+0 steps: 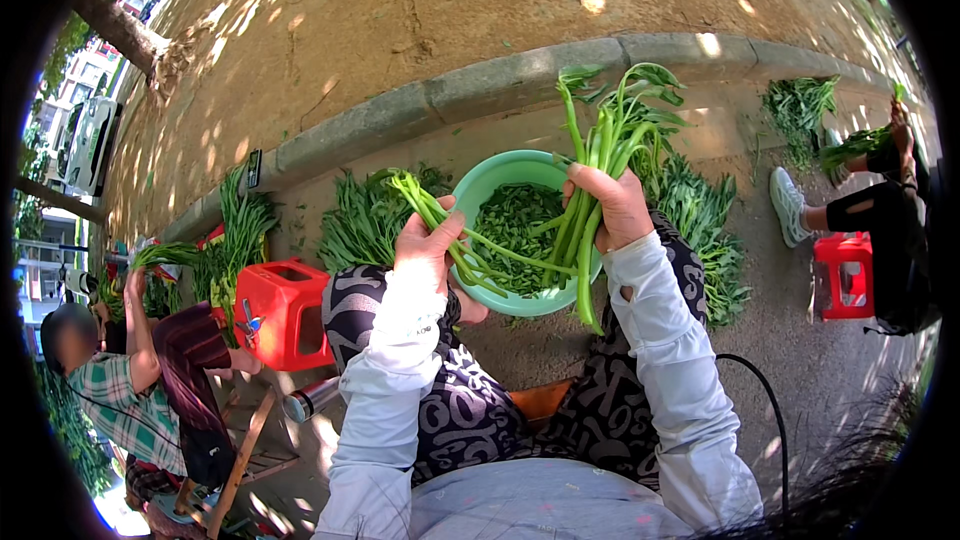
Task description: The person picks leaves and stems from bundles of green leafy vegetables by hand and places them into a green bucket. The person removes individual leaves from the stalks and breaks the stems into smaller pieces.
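A mint-green plastic basin (491, 165) stands on the ground between my knees, with chopped green leaves and stem pieces (510, 232) in it. My left hand (426, 244) grips a few thin green stems (416, 195) above the basin's left rim. Over the right rim, my right hand (616, 202) is closed around a thicker bunch of leafy green stalks (604, 135), resembling water spinach. The leaves of this bunch point away from me, and its bare stalk ends hang over the basin. The tips of the left stems reach across towards the right bunch.
Heaps of leafy greens lie left (364, 217) and right (705, 225) of the basin. A red plastic stool (281, 315) with scissors (251, 324) on it stands left, near a metal flask (307, 399). A stone kerb (525, 75) runs beyond. People sit at both sides.
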`<state>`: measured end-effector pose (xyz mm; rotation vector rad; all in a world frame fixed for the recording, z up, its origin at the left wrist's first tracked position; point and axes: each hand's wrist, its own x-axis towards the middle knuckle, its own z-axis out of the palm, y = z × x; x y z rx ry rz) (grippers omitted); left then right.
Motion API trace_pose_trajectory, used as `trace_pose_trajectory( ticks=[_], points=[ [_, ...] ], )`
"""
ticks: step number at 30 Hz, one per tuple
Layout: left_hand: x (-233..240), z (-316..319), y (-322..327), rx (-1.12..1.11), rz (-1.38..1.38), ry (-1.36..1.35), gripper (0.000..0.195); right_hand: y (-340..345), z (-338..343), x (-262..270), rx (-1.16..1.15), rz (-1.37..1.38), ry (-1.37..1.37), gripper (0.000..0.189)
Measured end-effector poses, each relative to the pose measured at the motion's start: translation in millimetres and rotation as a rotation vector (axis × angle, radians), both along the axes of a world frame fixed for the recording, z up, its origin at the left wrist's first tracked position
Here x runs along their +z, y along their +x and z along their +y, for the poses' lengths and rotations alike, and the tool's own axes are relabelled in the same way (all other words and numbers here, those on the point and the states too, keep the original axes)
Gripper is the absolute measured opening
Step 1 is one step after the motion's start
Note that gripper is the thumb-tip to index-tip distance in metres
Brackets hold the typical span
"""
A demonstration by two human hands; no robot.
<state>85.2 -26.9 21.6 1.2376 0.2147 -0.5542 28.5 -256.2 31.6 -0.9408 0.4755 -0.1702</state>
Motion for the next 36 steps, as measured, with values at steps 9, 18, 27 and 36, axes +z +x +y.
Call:
trace_pose_trajectory(
  ticks=[9, 18, 27, 36],
  points=[
    [9, -17, -9, -0.194, 0.021, 0.003, 0.032, -1, 44, -3, 0.553, -0.179, -0.042, 0.047],
    [4, -11, -6, -0.214, 0.004, 0.040, 0.031, 3, 32, -3, 0.507, 0.028, -0.235, 0.036],
    [4, 9, 7, 0.204, 0.101, -0.175, 0.020, 0, -11, -5, -0.224, 0.045, 0.000, 0.015],
    [4, -2, -1, -0.028, 0.208, -0.226, 0.038, 1, 15, -5, 0.176, -0.014, 0.019, 0.021]
  ],
)
